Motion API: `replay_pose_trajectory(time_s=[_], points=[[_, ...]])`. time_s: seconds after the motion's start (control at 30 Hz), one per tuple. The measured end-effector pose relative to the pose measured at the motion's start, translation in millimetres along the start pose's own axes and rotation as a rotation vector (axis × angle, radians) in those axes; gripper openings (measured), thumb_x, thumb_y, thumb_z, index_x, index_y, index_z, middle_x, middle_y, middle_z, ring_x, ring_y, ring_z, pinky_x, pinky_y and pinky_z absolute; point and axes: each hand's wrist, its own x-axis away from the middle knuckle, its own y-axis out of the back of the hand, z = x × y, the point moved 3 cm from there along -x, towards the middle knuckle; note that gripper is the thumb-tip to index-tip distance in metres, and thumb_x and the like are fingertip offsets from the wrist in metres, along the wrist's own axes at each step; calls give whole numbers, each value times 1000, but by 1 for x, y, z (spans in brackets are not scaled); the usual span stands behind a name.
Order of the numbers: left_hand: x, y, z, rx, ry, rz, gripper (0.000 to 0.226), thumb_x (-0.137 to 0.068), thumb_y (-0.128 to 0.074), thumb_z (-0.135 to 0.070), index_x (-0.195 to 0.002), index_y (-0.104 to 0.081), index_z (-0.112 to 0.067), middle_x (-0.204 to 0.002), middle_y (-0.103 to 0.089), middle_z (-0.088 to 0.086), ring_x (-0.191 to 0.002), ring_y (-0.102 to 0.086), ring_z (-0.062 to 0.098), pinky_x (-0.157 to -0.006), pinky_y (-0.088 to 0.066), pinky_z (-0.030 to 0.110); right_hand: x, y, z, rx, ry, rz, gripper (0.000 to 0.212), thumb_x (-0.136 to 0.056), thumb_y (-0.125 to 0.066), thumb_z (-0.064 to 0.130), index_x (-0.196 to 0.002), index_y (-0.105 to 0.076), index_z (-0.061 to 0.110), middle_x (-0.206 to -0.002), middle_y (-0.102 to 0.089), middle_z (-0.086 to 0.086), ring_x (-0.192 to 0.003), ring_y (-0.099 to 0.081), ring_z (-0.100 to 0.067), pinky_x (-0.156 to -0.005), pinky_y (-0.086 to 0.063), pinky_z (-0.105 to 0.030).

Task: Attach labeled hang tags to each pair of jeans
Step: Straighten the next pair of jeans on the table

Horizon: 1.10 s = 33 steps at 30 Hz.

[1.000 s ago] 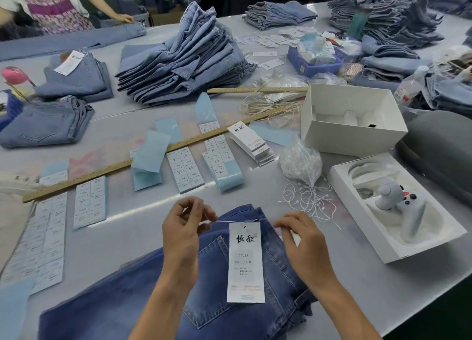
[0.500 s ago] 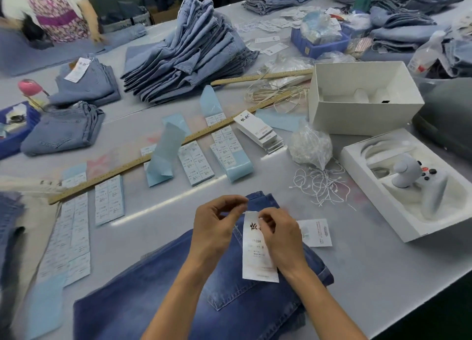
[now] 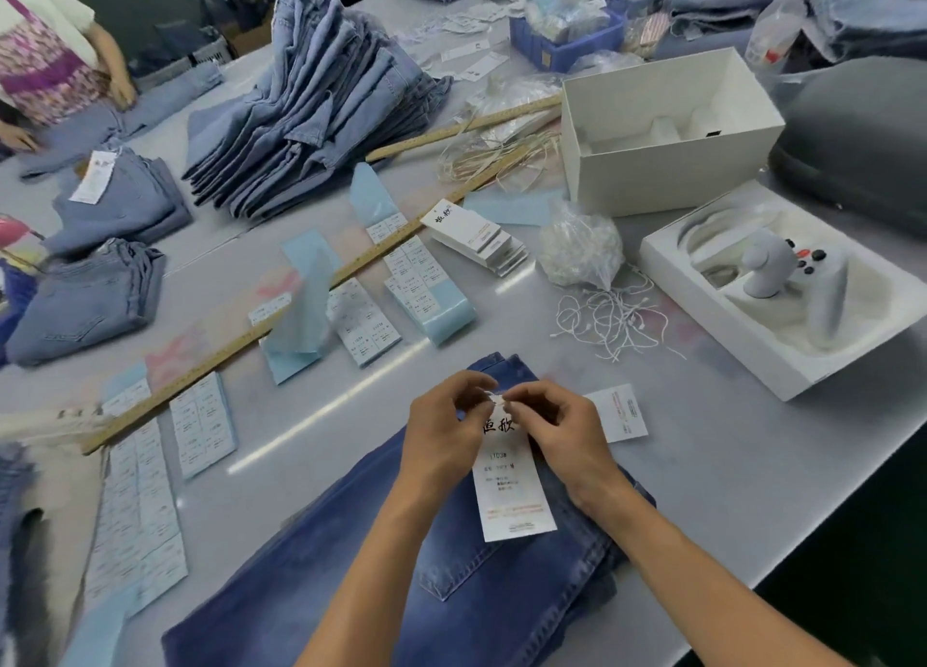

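Both hands are bunched up at the top edge of the tag, which lies flat on the dark jeans at the near edge of the table. The left hand and right hand each have thumb and forefinger curled in tight, pinching at the top of the tag where the hole would be. I'd guess there's a string end in there too, but it's too small and blurry to tell. Looks like the threading or locking step to me. To do it well: keep the tag pinned flat so the hole doesn't wander, feed the string straight through without fraying it, and make sure it also catches a belt loop or the waistband before you snap it shut — otherwise the tag's just tied to itself. Spare strings are in a loose tangle near the far side of the jeans, the fresh tag stack is beyond that by the ruler, and another small card sits just right of the right hand, so everything's in reach.
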Motion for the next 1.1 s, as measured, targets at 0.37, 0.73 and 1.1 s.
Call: replay_pose_trajectory(time_s=[0.37, 0.73, 1.1], points=[[-4, -7, 3, 3, -81, -10, 24, -87, -78, -9, -99, -68, -28, -82, -71, -12, -80, -65, 1, -71, -47, 12, -4, 0, -12, -74, -16, -5, 11, -90, -74, 19, -97, -76, 27, -95, -76, -2, -93, -73, -21, -86, -59, -38], [-5, -12, 8, 36, -64, 1, 23, -87, -78, -14, -98, -66, -30, -83, -70, -13, -81, -65, 0, -71, -47, 11, -4, 0, -12, -101, -18, 1, 9, -90, -75, 18, -95, -76, 26, -93, -76, -3, -89, -73, -20, -78, -58, -27], [-21, -1, 24, 99, -77, 177, 36, -77, -87, -37, -102, -63, -44, -114, -62, -13, -103, -55, 0, -86, -50, 23, 4, 3, -4, -191, 20, -11, 14, -77, -80, 19, -91, -79, 16, -95, -77, -10, -92, -74, -24, -80, -57, -24]])
